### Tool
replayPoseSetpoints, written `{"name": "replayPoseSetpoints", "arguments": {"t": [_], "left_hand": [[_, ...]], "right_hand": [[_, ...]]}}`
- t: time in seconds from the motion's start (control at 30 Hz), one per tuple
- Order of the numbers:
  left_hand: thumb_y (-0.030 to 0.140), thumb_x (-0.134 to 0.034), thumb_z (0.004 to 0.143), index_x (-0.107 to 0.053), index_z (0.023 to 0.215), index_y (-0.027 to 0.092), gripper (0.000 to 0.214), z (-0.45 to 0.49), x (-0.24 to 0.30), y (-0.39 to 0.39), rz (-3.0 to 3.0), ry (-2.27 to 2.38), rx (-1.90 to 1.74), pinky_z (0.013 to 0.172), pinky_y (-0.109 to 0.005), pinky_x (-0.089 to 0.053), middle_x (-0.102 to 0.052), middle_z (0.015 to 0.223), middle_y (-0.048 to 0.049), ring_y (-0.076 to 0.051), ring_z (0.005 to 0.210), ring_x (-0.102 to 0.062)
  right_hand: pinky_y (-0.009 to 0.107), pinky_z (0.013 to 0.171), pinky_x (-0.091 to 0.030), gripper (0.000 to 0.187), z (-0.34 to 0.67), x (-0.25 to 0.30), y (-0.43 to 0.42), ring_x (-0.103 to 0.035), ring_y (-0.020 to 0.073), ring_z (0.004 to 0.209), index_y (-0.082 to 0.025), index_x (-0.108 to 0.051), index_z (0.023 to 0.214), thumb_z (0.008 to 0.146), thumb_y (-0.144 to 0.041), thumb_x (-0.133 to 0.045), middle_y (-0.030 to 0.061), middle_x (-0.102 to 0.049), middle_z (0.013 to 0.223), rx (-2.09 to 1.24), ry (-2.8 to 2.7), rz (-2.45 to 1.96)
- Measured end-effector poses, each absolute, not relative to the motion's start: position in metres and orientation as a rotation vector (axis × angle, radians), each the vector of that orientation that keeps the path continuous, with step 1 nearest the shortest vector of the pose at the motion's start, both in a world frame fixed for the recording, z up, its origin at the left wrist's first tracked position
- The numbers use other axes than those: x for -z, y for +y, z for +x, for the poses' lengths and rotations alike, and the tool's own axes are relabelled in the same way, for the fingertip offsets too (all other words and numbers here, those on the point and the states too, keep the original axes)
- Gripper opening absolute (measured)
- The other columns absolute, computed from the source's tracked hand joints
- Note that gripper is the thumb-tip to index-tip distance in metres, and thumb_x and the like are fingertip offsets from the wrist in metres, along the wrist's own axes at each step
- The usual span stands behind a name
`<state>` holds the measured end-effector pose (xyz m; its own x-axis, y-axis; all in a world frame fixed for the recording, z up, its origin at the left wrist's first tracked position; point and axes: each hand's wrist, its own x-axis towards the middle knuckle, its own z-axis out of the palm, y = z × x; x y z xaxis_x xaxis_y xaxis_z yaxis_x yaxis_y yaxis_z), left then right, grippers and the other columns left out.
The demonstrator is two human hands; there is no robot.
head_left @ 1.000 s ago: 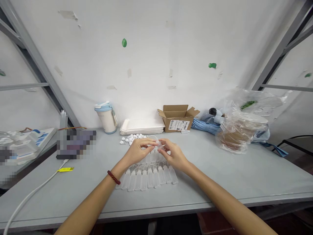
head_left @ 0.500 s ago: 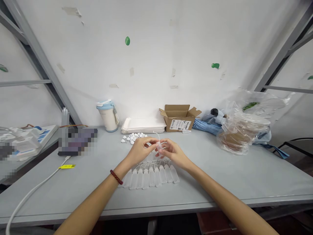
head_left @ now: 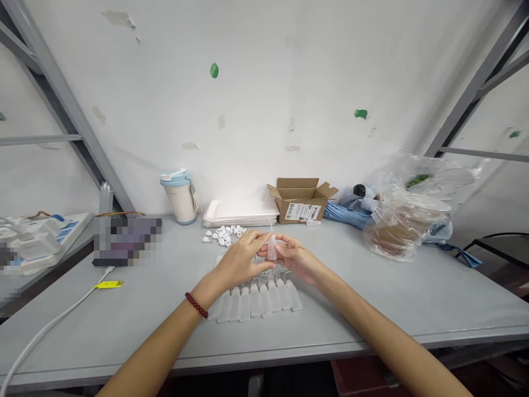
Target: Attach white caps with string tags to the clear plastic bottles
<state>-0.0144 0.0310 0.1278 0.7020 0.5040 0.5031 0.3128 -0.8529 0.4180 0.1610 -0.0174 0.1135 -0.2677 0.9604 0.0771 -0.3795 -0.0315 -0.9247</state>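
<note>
Grey table against a white wall; blue-lidded white cup at the back left; stack of flat white trays beside it; open cardboard box to their right; folded blue cloth near a crumpled clear plastic bag; white cable with a yellow tag at the left.

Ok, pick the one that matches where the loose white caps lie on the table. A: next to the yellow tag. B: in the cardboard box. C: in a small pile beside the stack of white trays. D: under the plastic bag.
C: the white caps lie in a small pile just in front of the stack of white trays.
</note>
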Motion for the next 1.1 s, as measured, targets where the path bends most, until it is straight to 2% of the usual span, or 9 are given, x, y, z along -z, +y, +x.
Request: {"name": "replayPoseSetpoints", "arguments": {"t": [0.13, 0.33, 0.53, 0.63, 0.77, 0.9, 1.1], "left_hand": [[0.034, -0.064, 0.077, -0.049, 0.123, 0.023, 0.049, -0.0142, -0.1274, 0.0303, 2.723, 0.654, -0.924, 0.079, -0.038, -0.05, -0.052, 0.111, -0.0094, -0.024, 0.101, -0.05], [0.027, -0.06, 0.08, -0.046, 0.123, 0.02, 0.046, -0.0147, -0.127, 0.0318, 2.822, 0.597, -0.948, 0.087, -0.041, -0.048, -0.052, 0.122, -0.01, -0.025, 0.113, -0.045], [0.023, -0.057, 0.082, -0.044, 0.123, 0.017, 0.044, -0.011, -0.1247, 0.0279, 2.902, 0.54, -0.911, 0.09, -0.04, -0.047, -0.054, 0.12, -0.0099, -0.024, 0.111, -0.045], [0.023, -0.058, 0.081, -0.045, 0.121, 0.017, 0.042, -0.0096, -0.125, 0.0266, 2.924, 0.511, -0.895, 0.09, -0.041, -0.046, -0.056, 0.117, -0.0095, -0.024, 0.109, -0.046], [0.025, -0.058, 0.081, -0.048, 0.114, 0.018, 0.035, -0.0093, -0.1271, 0.0264, 2.927, 0.508, -0.914, 0.086, -0.042, -0.047, -0.058, 0.112, -0.0092, -0.025, 0.106, -0.049], [0.023, -0.059, 0.08, -0.048, 0.111, 0.017, 0.033, -0.0098, -0.1262, 0.0274, 2.931, 0.517, -0.968, 0.087, -0.042, -0.047, -0.059, 0.111, -0.0095, -0.026, 0.108, -0.049], [0.021, -0.057, 0.081, -0.049, 0.113, 0.018, 0.033, -0.0095, -0.1227, 0.0278, 2.935, 0.472, -1.081, 0.09, -0.045, -0.046, -0.058, 0.113, -0.011, -0.026, 0.113, -0.047]], "right_hand": [[0.039, 0.091, -0.043, 0.032, 0.1618, -0.1126, -0.0173, -0.062, 0.0229, 0.099, -0.018, -0.054, 0.105, 0.077, -0.028, -0.064, 0.0104, -0.068, 0.1, -1.58, -1.125, -0.748], [0.039, 0.089, -0.044, 0.034, 0.1616, -0.1136, -0.0175, -0.064, 0.0216, 0.091, -0.017, -0.056, 0.106, 0.077, -0.033, -0.064, 0.0091, -0.069, 0.091, -1.527, -1.216, -0.786], [0.034, 0.081, -0.047, 0.028, 0.1605, -0.1163, -0.0198, -0.062, 0.018, 0.084, -0.016, -0.062, 0.096, 0.078, -0.037, -0.063, 0.0042, -0.065, 0.082, -1.387, -1.362, -0.843], [0.029, 0.07, -0.049, 0.028, 0.1588, -0.1161, -0.0192, -0.06, 0.0152, 0.075, -0.014, -0.064, 0.09, 0.076, -0.039, -0.064, 0.0033, -0.063, 0.078, -1.315, -1.391, -0.943], [0.028, 0.059, -0.049, 0.036, 0.1567, -0.1138, -0.0165, -0.059, 0.0144, 0.065, -0.015, -0.062, 0.097, 0.071, -0.039, -0.068, 0.0032, -0.064, 0.075, -1.224, -1.305, -1.076], [0.026, 0.056, -0.047, 0.035, 0.156, -0.1125, -0.0152, -0.058, 0.0134, 0.063, -0.015, -0.063, 0.092, 0.066, -0.037, -0.071, 0.0032, -0.066, 0.075, -1.132, -1.245, -1.137], [0.026, 0.057, -0.047, 0.03, 0.158, -0.1179, -0.0169, -0.058, 0.0128, 0.064, -0.015, -0.065, 0.085, 0.066, -0.038, -0.069, 0.0032, -0.065, 0.077, -1.117, -1.276, -1.151]]}}
